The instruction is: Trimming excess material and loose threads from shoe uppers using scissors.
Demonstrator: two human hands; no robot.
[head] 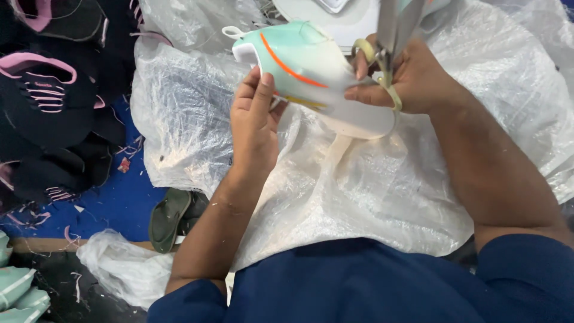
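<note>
The head view looks down on a person in a dark blue shirt sitting over a lap covered with a white woven plastic sack (382, 197). The left hand (254, 119) is closed on the heel end of a mint-green shoe upper (305, 66), fingers flat against its side and thumb below, so that the piece is held up and steady with its orange stripe facing the camera. The right hand (406, 81) is closed around the yellow loops of a pair of scissors (385, 42), whose blades rise toward the top edge; its fingertips also rest on the toe end of the upper, seemingly to brace it near the blades. The upper hangs between both hands, above the sack and not touching it. To the left, dark uppers with pink trim (45, 90) lie heaped on a blue floor (119, 203), a green sandal (170, 218) lies beside the sack's edge, and more mint pieces (15, 290) show at the lower left corner.
</note>
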